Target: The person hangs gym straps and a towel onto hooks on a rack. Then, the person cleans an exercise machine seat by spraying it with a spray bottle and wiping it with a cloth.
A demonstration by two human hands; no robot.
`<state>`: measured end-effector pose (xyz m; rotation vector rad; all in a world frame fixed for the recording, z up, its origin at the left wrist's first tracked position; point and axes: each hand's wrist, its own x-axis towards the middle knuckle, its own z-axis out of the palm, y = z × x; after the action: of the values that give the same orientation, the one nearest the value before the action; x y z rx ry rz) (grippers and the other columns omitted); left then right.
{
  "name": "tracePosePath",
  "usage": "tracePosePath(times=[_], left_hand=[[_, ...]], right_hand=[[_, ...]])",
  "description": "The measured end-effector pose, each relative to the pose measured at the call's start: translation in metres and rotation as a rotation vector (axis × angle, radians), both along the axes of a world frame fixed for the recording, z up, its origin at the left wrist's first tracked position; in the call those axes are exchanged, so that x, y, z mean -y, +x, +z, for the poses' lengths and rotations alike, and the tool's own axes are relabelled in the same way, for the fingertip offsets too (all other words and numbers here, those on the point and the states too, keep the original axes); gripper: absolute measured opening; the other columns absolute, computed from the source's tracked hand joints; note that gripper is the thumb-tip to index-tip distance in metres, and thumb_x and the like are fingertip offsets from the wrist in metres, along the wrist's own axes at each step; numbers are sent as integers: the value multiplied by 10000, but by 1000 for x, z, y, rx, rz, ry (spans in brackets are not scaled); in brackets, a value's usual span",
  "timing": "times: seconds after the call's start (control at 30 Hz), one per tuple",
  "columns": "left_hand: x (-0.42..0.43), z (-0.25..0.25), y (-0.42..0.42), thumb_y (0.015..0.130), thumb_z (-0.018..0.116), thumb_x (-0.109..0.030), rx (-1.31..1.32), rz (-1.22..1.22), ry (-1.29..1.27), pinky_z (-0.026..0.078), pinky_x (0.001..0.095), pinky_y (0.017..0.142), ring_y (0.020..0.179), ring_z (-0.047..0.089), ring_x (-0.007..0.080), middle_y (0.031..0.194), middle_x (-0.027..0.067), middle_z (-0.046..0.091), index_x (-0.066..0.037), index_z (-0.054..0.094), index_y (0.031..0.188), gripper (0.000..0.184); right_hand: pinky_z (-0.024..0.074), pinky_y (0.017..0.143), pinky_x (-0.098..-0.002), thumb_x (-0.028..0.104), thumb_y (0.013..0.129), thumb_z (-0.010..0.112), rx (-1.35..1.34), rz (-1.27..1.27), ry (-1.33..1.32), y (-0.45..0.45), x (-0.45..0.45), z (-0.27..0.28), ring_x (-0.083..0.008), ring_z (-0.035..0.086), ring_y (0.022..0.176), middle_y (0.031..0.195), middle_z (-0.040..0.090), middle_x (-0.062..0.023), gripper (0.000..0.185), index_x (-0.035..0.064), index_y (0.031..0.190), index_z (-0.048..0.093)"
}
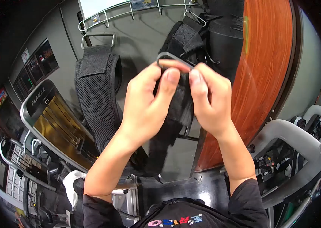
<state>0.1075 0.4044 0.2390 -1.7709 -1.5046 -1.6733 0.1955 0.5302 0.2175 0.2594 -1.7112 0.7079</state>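
Note:
My left hand (145,102) and my right hand (210,97) are raised side by side in front of the wall. Between them is a black webbing strap (183,106) that hangs down, with a metal ring (171,56) at its top. The left fingers curl at the ring's left end, thumb pointing up. At its right end, the right thumb and fingers pinch close together. My hands hide part of the strap's upper end. Left of them hangs a black mesh padded strap (96,91) with its own metal loop (109,39).
A wire hook rack (132,13) runs along the grey wall above. More black straps (185,36) hang from it behind my hands. A reddish wood panel (263,68) stands at right. Gym machines (56,117) are at left, and a grey machine frame (293,138) is at right.

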Motion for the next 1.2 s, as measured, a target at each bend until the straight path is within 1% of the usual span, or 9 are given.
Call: tracePosePath(times=[0.1, 0.27, 0.33, 0.53, 0.6, 0.77, 0.83, 0.93, 1.2], left_hand=[[-19, 7, -11, 990, 535, -227, 37, 24, 66, 463, 268, 782, 847, 563, 104, 904, 63, 642, 4, 607, 1115, 272], [-36, 19, -24, 997, 504, -224, 182, 25, 130, 450, 259, 726, 791, 523, 84, 863, 17, 618, 15, 604, 1076, 271], [-42, 33, -35, 992, 516, -217, 269, -20, 87, 447, 248, 708, 770, 520, 66, 845, 0, 623, 20, 621, 1030, 262], [-62, 72, -73, 974, 560, -204, 490, -196, 23, 471, 241, 633, 676, 564, 80, 815, 13, 647, -2, 651, 969, 222], [-67, 79, -80, 968, 570, -206, 579, -184, 24, 484, 257, 646, 696, 591, 106, 836, 45, 666, 28, 653, 1009, 252], [-78, 82, -89, 927, 610, -242, 523, -89, -13, 480, 270, 682, 727, 602, 125, 847, 87, 679, 99, 671, 982, 350], [-86, 82, -93, 924, 611, -267, 520, -45, 19, 477, 281, 691, 726, 590, 121, 833, 77, 677, 86, 680, 966, 363], [-91, 84, -102, 919, 609, -318, 435, 102, 41, 473, 301, 711, 731, 577, 117, 824, 64, 678, 55, 695, 959, 384], [-95, 95, -108, 925, 579, -375, 366, 153, 39, 463, 312, 750, 773, 567, 127, 805, 73, 673, 33, 701, 943, 427]], right_hand=[[326, 463, -307, 121, 941, 534, -128, 20, -98, -14, -4, 18, -103, 366, 483, 531, 398, -73, 262, -14, 719, 503], [341, 467, -338, 158, 951, 524, -183, -57, -81, -35, -13, 43, -153, 373, 465, 536, 425, -135, 298, -17, 710, 506], [365, 484, -352, 190, 962, 501, -91, -74, -116, -45, -20, 53, -180, 422, 471, 569, 481, -172, 323, -38, 734, 515], [495, 577, -353, 203, 981, 486, 274, 146, -299, -50, -36, 88, -199, 604, 497, 623, 609, -148, 324, -41, 792, 581], [527, 613, -367, 214, 987, 487, 316, -78, -48, -48, -42, 97, -225, 661, 533, 634, 628, -140, 323, -35, 817, 602], [537, 686, -406, 220, 966, 511, 449, -274, 69, -45, -48, 106, -307, 693, 647, 707, 661, -198, 325, -43, 823, 638], [526, 776, -458, 226, 940, 527, 303, -413, 230, -52, -51, 102, -396, 675, 782, 790, 666, -243, 316, -33, 840, 676], [506, 838, -484, 241, 924, 537, 368, -501, 236, -47, -47, 107, -443, 637, 881, 858, 660, -262, 312, -17, 860, 700], [548, 797, -470, 281, 933, 529, 193, -768, 354, -60, -51, 118, -390, 680, 850, 856, 692, -216, 332, 15, 864, 717]])
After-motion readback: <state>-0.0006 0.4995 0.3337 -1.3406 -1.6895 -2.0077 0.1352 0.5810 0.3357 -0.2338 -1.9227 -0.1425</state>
